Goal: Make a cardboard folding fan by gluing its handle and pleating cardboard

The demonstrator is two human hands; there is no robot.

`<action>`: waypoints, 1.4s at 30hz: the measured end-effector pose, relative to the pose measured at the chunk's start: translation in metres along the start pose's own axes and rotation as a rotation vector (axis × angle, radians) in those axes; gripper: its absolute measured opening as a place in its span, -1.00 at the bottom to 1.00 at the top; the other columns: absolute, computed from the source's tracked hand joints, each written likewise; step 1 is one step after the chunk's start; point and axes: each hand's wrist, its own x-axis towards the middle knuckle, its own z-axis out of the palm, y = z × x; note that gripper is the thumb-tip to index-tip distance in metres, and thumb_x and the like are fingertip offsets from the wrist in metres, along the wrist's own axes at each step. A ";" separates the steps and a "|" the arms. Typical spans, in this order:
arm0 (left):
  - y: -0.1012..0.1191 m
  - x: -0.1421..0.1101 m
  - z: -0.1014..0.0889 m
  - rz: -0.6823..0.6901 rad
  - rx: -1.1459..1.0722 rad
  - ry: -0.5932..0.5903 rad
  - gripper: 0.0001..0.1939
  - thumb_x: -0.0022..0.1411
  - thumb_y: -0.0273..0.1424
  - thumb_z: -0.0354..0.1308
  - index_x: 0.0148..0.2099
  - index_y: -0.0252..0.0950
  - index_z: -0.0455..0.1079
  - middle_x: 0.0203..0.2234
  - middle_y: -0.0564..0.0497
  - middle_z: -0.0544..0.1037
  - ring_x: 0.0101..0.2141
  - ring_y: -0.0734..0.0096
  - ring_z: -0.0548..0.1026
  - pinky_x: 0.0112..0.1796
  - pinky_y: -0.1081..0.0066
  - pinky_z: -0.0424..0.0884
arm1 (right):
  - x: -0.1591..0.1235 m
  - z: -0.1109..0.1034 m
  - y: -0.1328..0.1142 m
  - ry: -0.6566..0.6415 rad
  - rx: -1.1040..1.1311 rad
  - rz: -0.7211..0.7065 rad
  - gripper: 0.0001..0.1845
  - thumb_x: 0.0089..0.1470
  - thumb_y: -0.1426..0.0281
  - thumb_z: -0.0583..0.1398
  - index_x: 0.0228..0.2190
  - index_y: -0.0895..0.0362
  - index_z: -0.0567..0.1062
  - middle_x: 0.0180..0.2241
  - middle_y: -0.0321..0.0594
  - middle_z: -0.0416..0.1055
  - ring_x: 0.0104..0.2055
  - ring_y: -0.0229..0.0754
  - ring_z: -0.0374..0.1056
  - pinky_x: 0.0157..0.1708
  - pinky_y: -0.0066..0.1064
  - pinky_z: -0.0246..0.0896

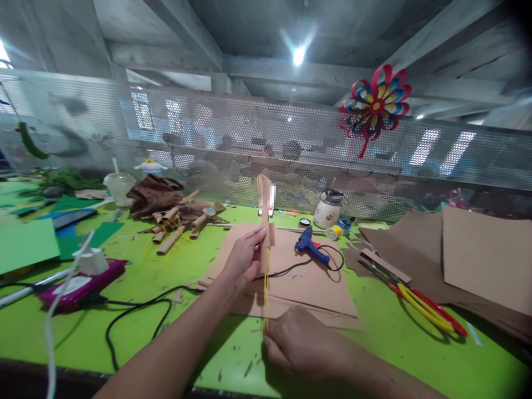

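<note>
Upright over the middle of the table is a narrow folded piece of brown cardboard [265,216]. My left hand [243,257] grips it from the left side, fingers closed around its lower part. Yellow strings [266,299] run down from the cardboard to my right hand [297,341], which is closed on their lower ends. The strings look taut between the two hands. Beneath them lie flat brown cardboard sheets [328,293], with a blue glue gun [311,246] resting on top to the right.
Scissors with yellow and red handles [424,307] lie at right beside more cardboard [486,255]. Rolled cardboard pieces with yellow strings [172,241] are piled at left. A purple power strip [83,285] and black cord [137,302] occupy the left front. A jar [328,210] stands behind.
</note>
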 end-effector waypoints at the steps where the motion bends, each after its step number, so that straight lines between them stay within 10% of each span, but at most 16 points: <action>1: 0.002 0.001 -0.001 0.005 -0.012 0.010 -0.87 0.04 -0.52 0.21 -0.29 -0.41 0.46 -0.56 -0.01 0.53 -0.57 0.43 0.48 -0.50 0.45 0.45 | -0.001 -0.002 -0.003 -0.006 -0.046 -0.007 -0.72 0.11 0.38 0.01 -0.54 0.15 0.43 -0.63 -0.28 0.40 -0.67 -0.32 -0.16 -0.60 -0.37 -0.31; 12: 0.014 -0.004 0.003 0.051 -0.087 -0.020 -0.97 0.02 -0.54 0.22 -0.45 -0.40 0.43 -0.66 0.05 0.45 -0.64 0.55 0.38 -0.59 0.57 0.34 | -0.016 -0.023 -0.029 -0.268 -0.266 -0.068 -0.89 0.02 0.46 0.11 -0.48 0.15 0.43 -0.57 -0.24 0.49 -0.66 -0.27 0.26 -0.67 -0.35 -0.38; 22: 0.016 0.001 -0.002 0.113 -0.096 -0.082 -0.94 0.10 -0.57 0.16 -0.34 -0.43 0.45 -0.56 0.00 0.48 -0.53 0.52 0.45 -0.47 0.54 0.40 | -0.071 -0.003 -0.029 -0.254 -0.205 -0.011 -0.88 0.11 0.36 0.17 -0.45 0.10 0.42 -0.75 -0.37 0.34 -0.79 -0.32 0.05 -0.74 -0.40 -0.38; 31: 0.008 -0.006 0.004 0.058 -0.032 -0.094 -0.90 0.13 -0.59 0.15 -0.26 -0.41 0.44 -0.51 0.02 0.48 -0.51 0.49 0.49 -0.46 0.52 0.42 | -0.023 -0.066 0.094 0.222 -0.010 0.592 -0.60 0.25 0.31 -0.05 -0.36 0.20 0.52 -0.40 -0.17 0.48 -0.41 -0.23 0.33 -0.42 -0.45 0.10; 36: 0.003 -0.005 0.001 0.048 -0.008 -0.101 -0.86 0.07 -0.55 0.23 -0.25 -0.40 0.45 -0.52 0.01 0.50 -0.50 0.50 0.49 -0.46 0.57 0.40 | 0.018 -0.042 0.148 0.307 -0.163 0.689 -0.75 0.12 0.40 0.10 -0.28 0.28 0.52 -0.20 0.04 0.43 -0.07 -0.02 0.25 -0.12 -0.33 0.08; 42: 0.003 -0.002 -0.001 0.054 -0.030 -0.080 -0.84 0.03 -0.52 0.27 -0.26 -0.39 0.46 -0.51 0.01 0.51 -0.50 0.49 0.49 -0.45 0.55 0.41 | 0.042 -0.010 0.140 0.350 -0.175 0.747 -0.81 -0.09 0.52 0.20 -0.35 0.31 0.50 -0.24 0.10 0.42 -0.07 0.11 0.22 -0.14 -0.25 0.06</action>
